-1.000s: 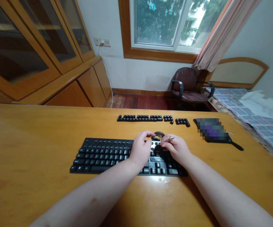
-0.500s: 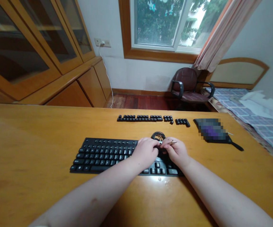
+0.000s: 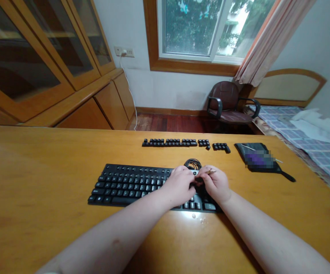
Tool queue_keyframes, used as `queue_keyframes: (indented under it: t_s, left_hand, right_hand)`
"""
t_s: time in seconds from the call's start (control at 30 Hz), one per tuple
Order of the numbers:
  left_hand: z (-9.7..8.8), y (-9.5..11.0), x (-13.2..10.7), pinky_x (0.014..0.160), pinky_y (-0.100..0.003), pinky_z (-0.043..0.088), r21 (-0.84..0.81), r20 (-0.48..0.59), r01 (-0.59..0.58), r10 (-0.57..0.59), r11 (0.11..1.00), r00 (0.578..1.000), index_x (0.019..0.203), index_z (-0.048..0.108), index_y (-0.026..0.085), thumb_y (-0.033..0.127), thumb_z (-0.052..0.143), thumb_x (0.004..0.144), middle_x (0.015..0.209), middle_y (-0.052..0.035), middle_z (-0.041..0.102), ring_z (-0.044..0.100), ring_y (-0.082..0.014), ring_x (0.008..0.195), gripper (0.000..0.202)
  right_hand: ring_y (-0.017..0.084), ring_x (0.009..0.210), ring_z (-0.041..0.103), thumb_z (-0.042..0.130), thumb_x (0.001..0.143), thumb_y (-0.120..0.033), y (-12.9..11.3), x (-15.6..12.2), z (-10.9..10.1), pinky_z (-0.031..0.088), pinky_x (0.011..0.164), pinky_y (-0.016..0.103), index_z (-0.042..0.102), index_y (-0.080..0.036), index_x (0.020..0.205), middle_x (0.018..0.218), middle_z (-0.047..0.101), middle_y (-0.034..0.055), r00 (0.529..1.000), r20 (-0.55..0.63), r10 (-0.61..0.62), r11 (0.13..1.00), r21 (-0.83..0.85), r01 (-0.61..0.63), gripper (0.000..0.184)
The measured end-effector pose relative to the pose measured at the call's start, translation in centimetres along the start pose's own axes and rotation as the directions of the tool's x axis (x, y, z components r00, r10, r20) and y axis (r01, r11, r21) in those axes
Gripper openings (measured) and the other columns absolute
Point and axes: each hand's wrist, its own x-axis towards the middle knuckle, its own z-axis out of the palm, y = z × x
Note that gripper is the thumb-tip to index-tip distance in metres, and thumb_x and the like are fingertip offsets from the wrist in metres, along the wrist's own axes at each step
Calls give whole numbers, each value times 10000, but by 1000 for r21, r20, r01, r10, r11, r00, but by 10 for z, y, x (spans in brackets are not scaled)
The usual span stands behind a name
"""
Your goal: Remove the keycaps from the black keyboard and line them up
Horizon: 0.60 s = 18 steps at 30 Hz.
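A black keyboard (image 3: pixel 133 186) lies on the wooden desk, with part of its right half bare of keycaps. Over that part, my left hand (image 3: pixel 180 184) rests with its fingers curled down; what its fingertips hold, if anything, is hidden. Close beside it, my right hand (image 3: pixel 214 184) is closed around a thin brownish stick (image 3: pixel 210 172), whose tip points toward the left fingertips. Behind both hands sits a coiled black cable (image 3: pixel 192 163). Beyond, loose black keycaps (image 3: pixel 169 143) stand in rows.
A dark zip pouch (image 3: pixel 256 146) with a strap and a thin white stick on it lies at the right. Small clear bits (image 3: pixel 202 220) are on the desk (image 3: pixel 53 163) near the keyboard's front edge. An office chair (image 3: pixel 227 101) stands beyond the desk.
The keyboard's left end has shifted slightly right and turned a little. My left hand has moved slightly right, its fingers lower over the keys. My right hand still holds the stick.
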Motion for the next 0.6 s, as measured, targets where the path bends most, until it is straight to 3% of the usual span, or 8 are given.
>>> queue_keyframes:
  t_s: [0.6]
  left_hand:
    - [2, 4, -1, 866, -388, 389, -78, -68, 41, -46, 996, 997, 763, 659, 209, 174, 581, 669, 785, -33, 646, 488, -244, 948, 127]
  right_hand:
    - [159, 640, 593, 403, 882, -256, -1, -3, -1, 477, 624, 296, 585, -203, 723, 659, 618, 42, 999, -29, 42, 999, -2, -42, 247]
